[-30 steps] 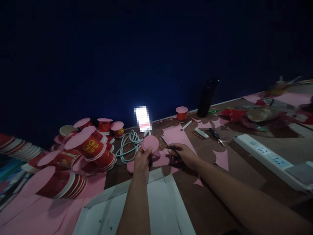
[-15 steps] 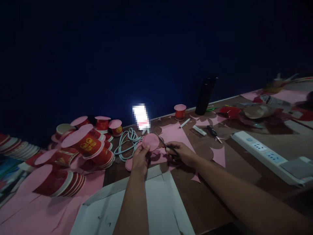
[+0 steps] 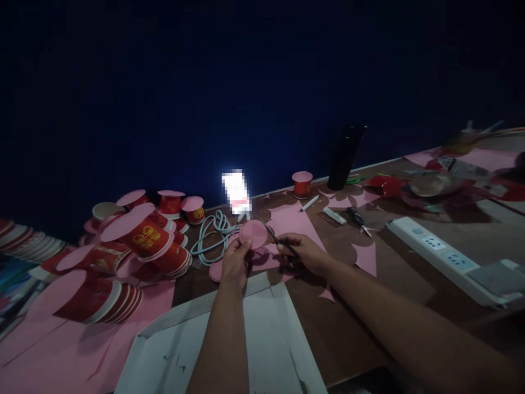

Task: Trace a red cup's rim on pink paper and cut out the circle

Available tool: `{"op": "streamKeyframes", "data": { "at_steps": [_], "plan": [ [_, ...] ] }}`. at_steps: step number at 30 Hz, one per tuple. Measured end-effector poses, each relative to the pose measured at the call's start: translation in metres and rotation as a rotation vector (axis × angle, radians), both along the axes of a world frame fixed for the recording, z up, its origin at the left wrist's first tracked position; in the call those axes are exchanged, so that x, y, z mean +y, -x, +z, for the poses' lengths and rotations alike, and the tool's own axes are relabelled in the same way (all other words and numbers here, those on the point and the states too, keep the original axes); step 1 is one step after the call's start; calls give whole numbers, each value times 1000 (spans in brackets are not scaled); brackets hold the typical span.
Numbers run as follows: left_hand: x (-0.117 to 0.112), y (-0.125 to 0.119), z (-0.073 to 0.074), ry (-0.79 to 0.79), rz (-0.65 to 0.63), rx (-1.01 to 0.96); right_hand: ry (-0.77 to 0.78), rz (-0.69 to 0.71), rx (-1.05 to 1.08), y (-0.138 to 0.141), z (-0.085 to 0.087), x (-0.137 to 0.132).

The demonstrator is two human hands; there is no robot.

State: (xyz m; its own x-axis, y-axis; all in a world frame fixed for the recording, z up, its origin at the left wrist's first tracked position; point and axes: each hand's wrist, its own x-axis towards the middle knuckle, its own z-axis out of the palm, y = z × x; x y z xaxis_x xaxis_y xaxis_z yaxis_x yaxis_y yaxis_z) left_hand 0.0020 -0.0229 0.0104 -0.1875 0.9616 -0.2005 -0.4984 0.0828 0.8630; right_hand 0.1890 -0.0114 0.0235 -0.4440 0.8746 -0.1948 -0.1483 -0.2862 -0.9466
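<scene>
Between the thumb and fingers of my left hand is a round pink paper disc, held upright above the table. My right hand is closed around a dark pair of scissors, whose blades reach toward the disc's right edge; whether they touch the paper I cannot tell. Under the hands lies a sheet of pink paper with round cut-outs. Another pink disc rests on the table by my left wrist. A white cardboard box lid lies beneath my left forearm.
Red paper cups with pink discs on them crowd the left. A coiled cable runs to a lit phone. Rightward are a white pen, a glue stick, second scissors, a black bottle and a power strip.
Hardly anything differs. Both hands keep the disc and scissors in nearly the same place, and the whole view has shifted slightly.
</scene>
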Motion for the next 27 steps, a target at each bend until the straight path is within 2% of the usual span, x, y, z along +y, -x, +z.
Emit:
{"op": "streamKeyframes", "data": {
  "at_steps": [20, 27],
  "plan": [
    [6, 3, -7, 8, 19, 24, 10, -32, -43, 2, 3, -3],
    [5, 2, -5, 13, 14, 34, -2, -36, -29, 2, 6, -3]
  ]
}}
